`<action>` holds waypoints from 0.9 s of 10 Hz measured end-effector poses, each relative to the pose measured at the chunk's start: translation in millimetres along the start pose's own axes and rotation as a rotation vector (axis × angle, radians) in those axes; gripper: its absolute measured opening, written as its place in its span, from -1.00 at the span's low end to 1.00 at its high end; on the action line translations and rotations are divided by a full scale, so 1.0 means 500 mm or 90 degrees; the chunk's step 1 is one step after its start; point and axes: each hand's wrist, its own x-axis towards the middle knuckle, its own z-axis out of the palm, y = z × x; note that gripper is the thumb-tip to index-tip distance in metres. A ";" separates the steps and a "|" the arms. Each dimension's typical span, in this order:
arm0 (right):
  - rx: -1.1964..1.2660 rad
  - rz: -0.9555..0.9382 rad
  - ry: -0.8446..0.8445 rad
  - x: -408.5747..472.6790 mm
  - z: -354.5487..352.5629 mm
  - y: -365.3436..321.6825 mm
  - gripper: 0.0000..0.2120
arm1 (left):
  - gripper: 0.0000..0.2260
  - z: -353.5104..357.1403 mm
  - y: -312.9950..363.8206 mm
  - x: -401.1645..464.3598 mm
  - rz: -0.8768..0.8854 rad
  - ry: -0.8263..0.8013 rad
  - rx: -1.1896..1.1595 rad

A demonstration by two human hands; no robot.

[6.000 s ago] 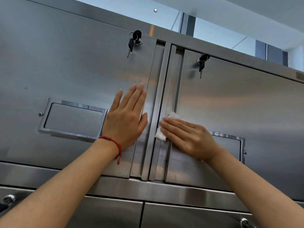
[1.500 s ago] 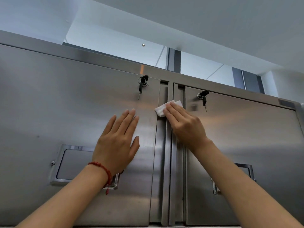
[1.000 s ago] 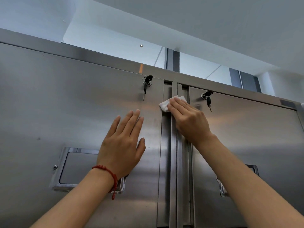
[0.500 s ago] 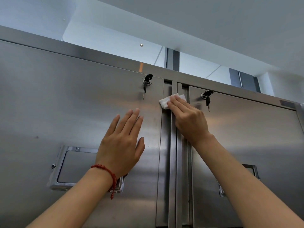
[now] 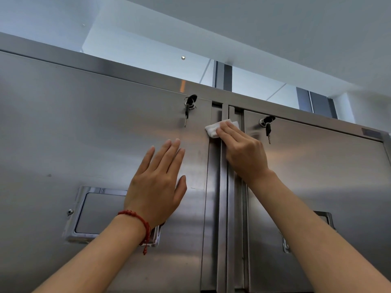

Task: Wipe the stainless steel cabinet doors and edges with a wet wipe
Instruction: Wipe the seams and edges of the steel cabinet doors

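Note:
Two stainless steel cabinet doors fill the view, the left door (image 5: 95, 134) and the right door (image 5: 328, 176), meeting at a vertical centre seam (image 5: 224, 208). My right hand (image 5: 243, 153) presses a folded white wet wipe (image 5: 213, 129) with straight fingers against the upper part of that seam, near the top edge. My left hand (image 5: 158, 182) lies flat with fingers straight on the left door, just right of its recessed handle. A red bracelet sits on the left wrist.
Keys hang from a lock on the left door (image 5: 189, 106) and another on the right door (image 5: 267, 123), either side of the wipe. Recessed handles sit on the left door (image 5: 95, 214) and right door (image 5: 325, 218). The cabinet's top rail (image 5: 127, 68) runs under the ceiling.
Since six seconds ago my right hand has carried the wipe up the centre seam from mid-height to near the top. In the last second it barely moved. My left hand stays flat on the left door.

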 end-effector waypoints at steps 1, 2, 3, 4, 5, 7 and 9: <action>0.004 0.017 -0.009 0.023 0.004 0.010 -0.67 | -0.50 0.001 0.000 0.000 0.000 -0.001 0.001; 0.016 0.036 -0.013 0.033 0.008 0.010 -0.65 | -0.50 0.002 0.000 0.001 0.001 0.004 0.003; 0.025 0.027 -0.007 0.019 0.007 0.006 -0.65 | -0.51 0.000 0.001 0.001 0.001 0.008 0.003; 0.022 0.020 -0.011 0.022 0.006 0.011 -0.64 | -0.51 0.000 0.002 0.000 0.001 0.008 0.004; 0.024 0.046 -0.020 0.045 0.011 0.017 -0.63 | -0.51 0.001 0.002 0.000 0.001 0.009 0.005; 0.024 0.057 -0.006 0.031 0.014 0.008 -0.66 | -0.51 -0.001 0.002 0.000 0.001 0.010 0.007; 0.024 0.082 -0.001 0.062 0.022 0.020 -0.68 | -0.51 0.001 0.001 -0.001 0.000 0.013 0.009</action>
